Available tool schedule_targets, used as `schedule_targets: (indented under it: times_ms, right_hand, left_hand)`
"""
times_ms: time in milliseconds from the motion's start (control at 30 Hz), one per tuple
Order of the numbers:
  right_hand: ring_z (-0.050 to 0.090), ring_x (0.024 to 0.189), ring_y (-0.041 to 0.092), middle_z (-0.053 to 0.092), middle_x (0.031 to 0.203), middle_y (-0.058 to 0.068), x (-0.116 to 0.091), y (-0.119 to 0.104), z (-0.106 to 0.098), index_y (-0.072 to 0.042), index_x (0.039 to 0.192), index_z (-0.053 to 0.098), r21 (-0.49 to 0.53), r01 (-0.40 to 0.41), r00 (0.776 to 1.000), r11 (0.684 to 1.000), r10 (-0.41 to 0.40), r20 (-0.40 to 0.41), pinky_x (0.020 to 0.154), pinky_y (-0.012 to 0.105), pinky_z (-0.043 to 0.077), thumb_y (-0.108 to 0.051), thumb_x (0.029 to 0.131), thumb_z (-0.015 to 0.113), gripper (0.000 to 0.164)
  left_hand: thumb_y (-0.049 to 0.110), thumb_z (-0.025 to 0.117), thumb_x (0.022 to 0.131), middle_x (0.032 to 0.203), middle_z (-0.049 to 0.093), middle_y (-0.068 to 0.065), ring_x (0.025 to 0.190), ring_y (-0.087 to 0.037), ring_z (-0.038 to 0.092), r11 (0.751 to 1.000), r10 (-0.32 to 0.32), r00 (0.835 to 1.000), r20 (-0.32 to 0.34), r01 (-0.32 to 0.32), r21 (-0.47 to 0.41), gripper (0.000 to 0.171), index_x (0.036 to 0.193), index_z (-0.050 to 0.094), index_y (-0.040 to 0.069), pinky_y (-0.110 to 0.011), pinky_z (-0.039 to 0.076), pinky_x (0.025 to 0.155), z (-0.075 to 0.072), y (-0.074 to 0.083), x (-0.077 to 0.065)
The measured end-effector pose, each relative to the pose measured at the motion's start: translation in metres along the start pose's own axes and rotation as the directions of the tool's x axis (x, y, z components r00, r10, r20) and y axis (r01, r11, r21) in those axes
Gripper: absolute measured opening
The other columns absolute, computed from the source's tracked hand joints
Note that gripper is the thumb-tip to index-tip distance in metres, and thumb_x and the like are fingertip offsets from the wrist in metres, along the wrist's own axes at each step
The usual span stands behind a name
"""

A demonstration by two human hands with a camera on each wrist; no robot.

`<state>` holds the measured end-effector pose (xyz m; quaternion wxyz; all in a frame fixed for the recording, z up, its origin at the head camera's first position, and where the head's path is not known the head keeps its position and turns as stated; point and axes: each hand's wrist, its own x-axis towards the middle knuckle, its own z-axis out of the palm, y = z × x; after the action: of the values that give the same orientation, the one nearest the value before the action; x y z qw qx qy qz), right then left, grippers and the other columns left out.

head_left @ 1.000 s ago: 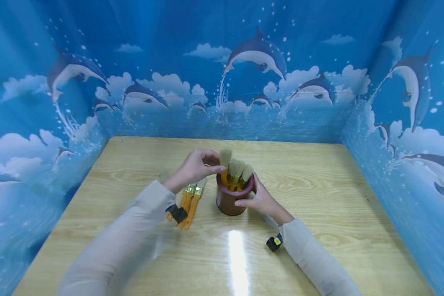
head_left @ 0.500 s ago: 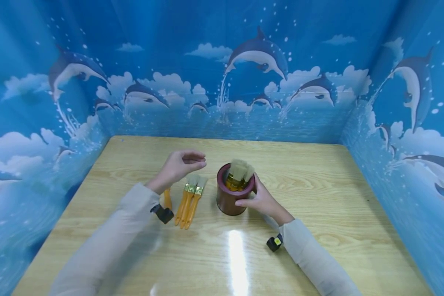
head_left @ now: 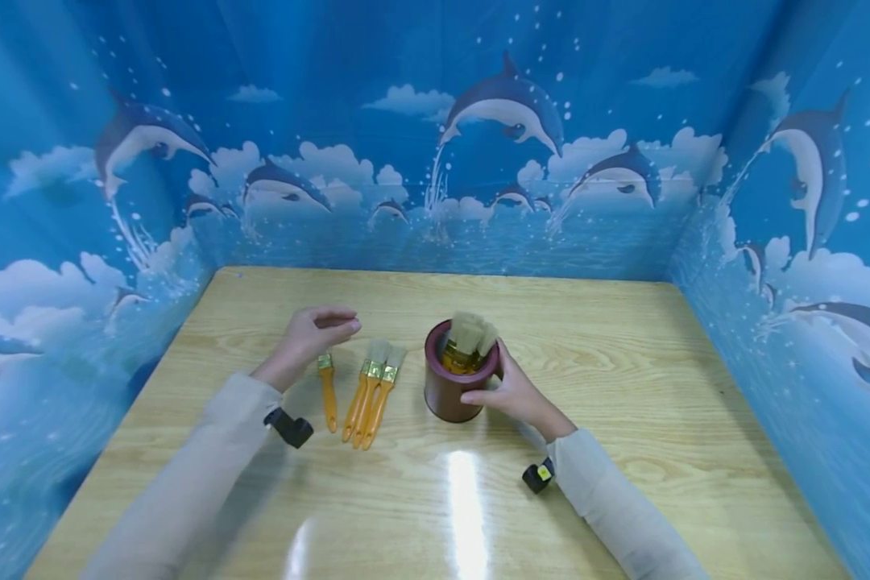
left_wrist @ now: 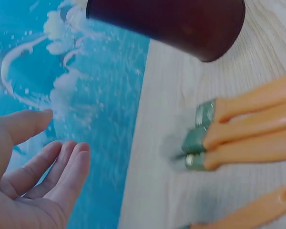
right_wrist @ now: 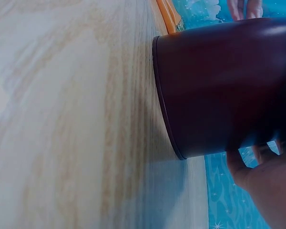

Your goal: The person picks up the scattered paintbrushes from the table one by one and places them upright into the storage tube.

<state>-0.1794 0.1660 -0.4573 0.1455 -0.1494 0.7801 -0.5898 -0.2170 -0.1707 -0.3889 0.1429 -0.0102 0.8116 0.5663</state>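
Observation:
A dark red-brown round pot (head_left: 447,399) stands upright on the wooden table, with several paintbrushes (head_left: 470,333) in it, bristles up. My right hand (head_left: 513,392) grips the pot's right side, thumb at the front and fingers round the back. To the left of the pot lie three orange-handled paintbrushes (head_left: 365,400) side by side, bristles pointing away from me. Farther left is a single paintbrush (head_left: 329,396), its bristle end partly hidden by my left hand (head_left: 310,340). That hand hovers with nothing in it, fingers relaxed and apart from the thumb in the left wrist view.
The wooden table (head_left: 594,354) is bordered at the back and both sides by a blue dolphin-print curtain (head_left: 406,234). A bright light reflection falls on the tabletop in front of the pot.
My left hand let go of a paintbrush in the pot and moved left, to above the single brush, which was mostly covered by the arm before. The right hand and pot stayed put.

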Motion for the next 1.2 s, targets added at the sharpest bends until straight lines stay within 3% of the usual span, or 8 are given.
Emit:
schedule_targets:
  times_ms: [333, 567, 1000, 1200]
  right_hand:
    - [0.024, 0.142, 0.033, 0.017, 0.158, 0.009, -0.011, -0.026, 0.002, -0.02, 0.155, -0.002, 0.011, 0.0, 1.0, 1.0, 0.0, 0.007, 0.115, 0.058, 0.015, -0.021, 0.079, 0.08, 0.111]
    - [0.025, 0.142, 0.032, 0.019, 0.158, 0.008, -0.01, -0.024, 0.002, -0.022, 0.154, -0.001, 0.008, 0.0, 1.0, 1.0, 0.0, 0.008, 0.115, 0.057, 0.017, -0.02, 0.079, 0.08, 0.11]
    - [0.024, 0.142, 0.032, 0.018, 0.158, 0.008, -0.01, -0.025, 0.003, -0.022, 0.154, -0.002, 0.002, -0.025, 1.0, 1.0, 0.025, 0.005, 0.116, 0.057, 0.015, -0.022, 0.079, 0.08, 0.112]
    - [0.021, 0.144, 0.031, 0.016, 0.159, 0.007, -0.01, -0.025, 0.002, -0.023, 0.154, -0.003, 0.003, -0.032, 0.999, 0.999, 0.032, 0.007, 0.116, 0.057, 0.013, -0.021, 0.08, 0.08, 0.111]
  left_hand:
    - [0.026, 0.06, 0.096, 0.136, 0.049, -0.024, 0.126, -0.035, 0.049, 0.997, -0.053, 0.997, -0.052, 0.049, -0.062, 0.055, 0.14, 0.042, -0.003, -0.044, 0.041, 0.107, -0.022, -0.028, -0.007]
    - [0.03, 0.056, 0.097, 0.139, 0.046, -0.024, 0.125, -0.036, 0.048, 0.992, -0.118, 0.99, -0.077, 0.121, 0.041, 0.055, 0.14, 0.042, -0.002, -0.049, 0.037, 0.108, -0.031, -0.048, -0.008]
    - [0.032, 0.065, 0.091, 0.127, 0.054, -0.027, 0.116, -0.036, 0.052, 0.957, -0.21, 0.971, -0.114, 0.228, 0.178, 0.056, 0.129, 0.051, -0.007, -0.046, 0.044, 0.099, -0.027, -0.075, 0.0]
    - [0.025, 0.072, 0.086, 0.119, 0.06, -0.026, 0.104, -0.033, 0.06, 0.946, -0.186, 0.969, -0.161, 0.222, 0.239, 0.052, 0.123, 0.056, -0.009, -0.039, 0.053, 0.085, -0.019, -0.075, 0.009]
